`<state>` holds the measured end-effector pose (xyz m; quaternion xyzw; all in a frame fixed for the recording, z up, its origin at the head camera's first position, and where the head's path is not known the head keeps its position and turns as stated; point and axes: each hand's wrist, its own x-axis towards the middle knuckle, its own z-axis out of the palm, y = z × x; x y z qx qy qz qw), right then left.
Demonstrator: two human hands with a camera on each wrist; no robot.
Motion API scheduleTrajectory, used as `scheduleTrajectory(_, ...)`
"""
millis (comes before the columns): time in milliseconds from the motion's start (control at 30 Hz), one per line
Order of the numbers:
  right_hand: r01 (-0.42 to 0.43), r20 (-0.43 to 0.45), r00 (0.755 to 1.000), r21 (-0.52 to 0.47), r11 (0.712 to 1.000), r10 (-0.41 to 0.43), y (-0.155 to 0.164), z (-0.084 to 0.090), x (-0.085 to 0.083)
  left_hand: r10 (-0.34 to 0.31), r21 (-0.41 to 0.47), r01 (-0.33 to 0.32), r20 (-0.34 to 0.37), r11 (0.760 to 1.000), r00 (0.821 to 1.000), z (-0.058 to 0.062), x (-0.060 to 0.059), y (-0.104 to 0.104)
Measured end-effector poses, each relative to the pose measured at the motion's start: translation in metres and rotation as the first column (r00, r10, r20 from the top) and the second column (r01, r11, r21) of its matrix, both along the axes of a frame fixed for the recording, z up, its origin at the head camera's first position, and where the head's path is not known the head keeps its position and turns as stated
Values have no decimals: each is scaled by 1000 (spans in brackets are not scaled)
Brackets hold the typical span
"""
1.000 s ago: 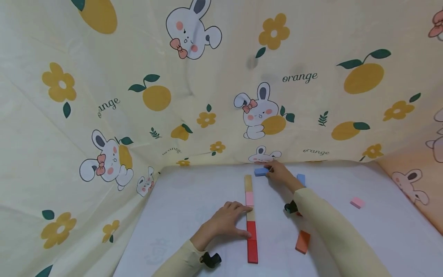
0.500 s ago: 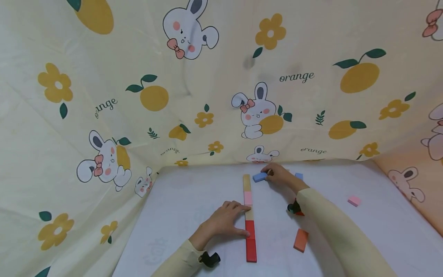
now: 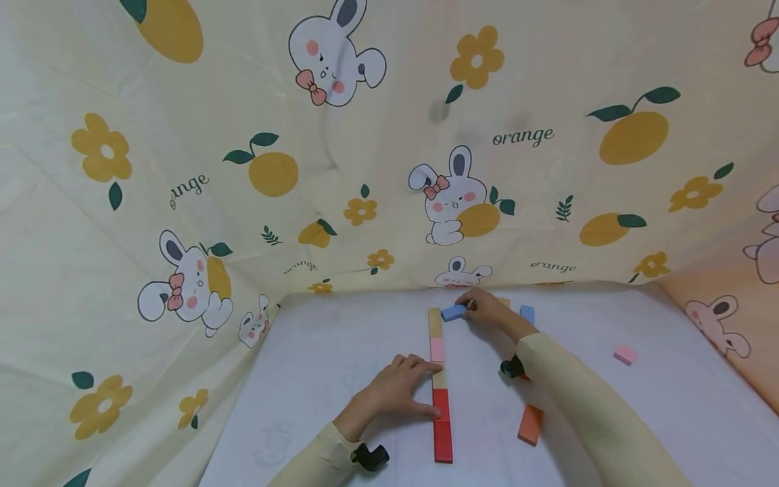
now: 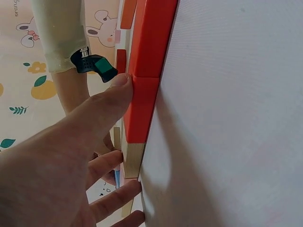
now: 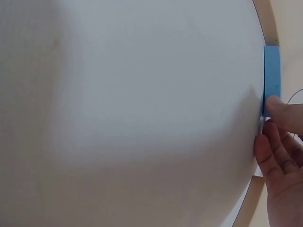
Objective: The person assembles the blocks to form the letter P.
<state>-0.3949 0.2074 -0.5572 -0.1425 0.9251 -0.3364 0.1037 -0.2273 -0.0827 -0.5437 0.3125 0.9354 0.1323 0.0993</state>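
A straight row of flat blocks runs away from me in the head view: two red blocks (image 3: 443, 442) nearest, then a wood-coloured block (image 3: 440, 379), a pink block (image 3: 437, 350) and another wood-coloured block (image 3: 435, 322) farthest. My left hand (image 3: 392, 389) rests along the row's left side with fingers spread, thumb on a red block and fingertips by the wood-coloured and pink ones. At the far end, my right hand (image 3: 487, 311) pinches a blue block (image 3: 453, 312) by its right end. In the right wrist view, the blue block's (image 5: 271, 71) other end meets a wood-coloured block (image 5: 266, 21).
Right of the row lie an orange block (image 3: 531, 425), a pink block (image 3: 625, 354) and another blue block (image 3: 527, 314). One more wood-coloured block (image 3: 504, 302) is partly behind my right hand. A red block (image 4: 121, 61) shows beyond the row. A patterned cloth (image 3: 365, 237) hangs behind the white table.
My right hand has moved slightly left and nearer with the blue block, bringing it to the row's far end and tilting it a little. My left hand stays in place.
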Motion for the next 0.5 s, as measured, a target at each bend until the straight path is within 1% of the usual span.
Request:
scheduleTrajectory(167,-7,-10,1000,21,1000,7,-2,-2,-2,1,5,-1,-1,1000,1000,1,0,0)
scheduleTrajectory(367,-8,-4,1000,23,1000,8,-2,-4,-2,-1,4,1,-5,1000,1000,-1,-1,-1)
scheduleTrajectory(500,2,-1,1000,23,1000,-2,-2,-4,-3,-1,5,1,-5,1000,1000,0,0,0)
